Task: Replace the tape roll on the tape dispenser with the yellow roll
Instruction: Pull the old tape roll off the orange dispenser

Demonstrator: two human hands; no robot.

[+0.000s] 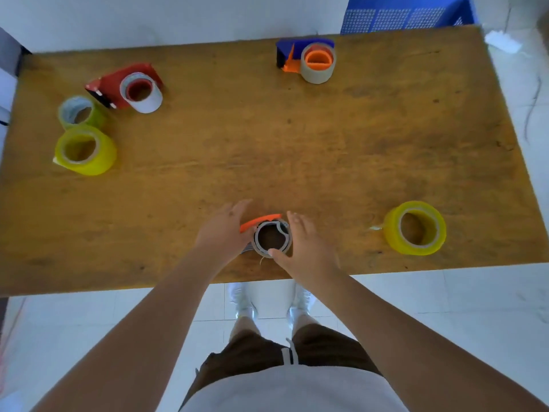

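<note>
Right now the right hand (306, 245) sits at three o'clock of the dispenser (261, 223), fingers spread and half open, thumb tip pressed on the near rim of the old roll (272, 237); it pinches the edge more than it grips. The left hand (224, 230) cups the nine o'clock side, fingers loosely extended, apparently steadying the orange body, though I cannot tell how firmly it holds.

My worry is the pull: that spent roll looks nearly down to its core, and a thumb on the rim alone may slip or tilt it so it jams on the hub. If the left hand is only resting, the whole dispenser could lift or skid on the table (297, 150).

Out at three o'clock, well apart, lies a yellow roll (416, 228) with a loose tail that could stick down. More yellow rolls (86, 150) sit far off at ten o'clock.
</note>
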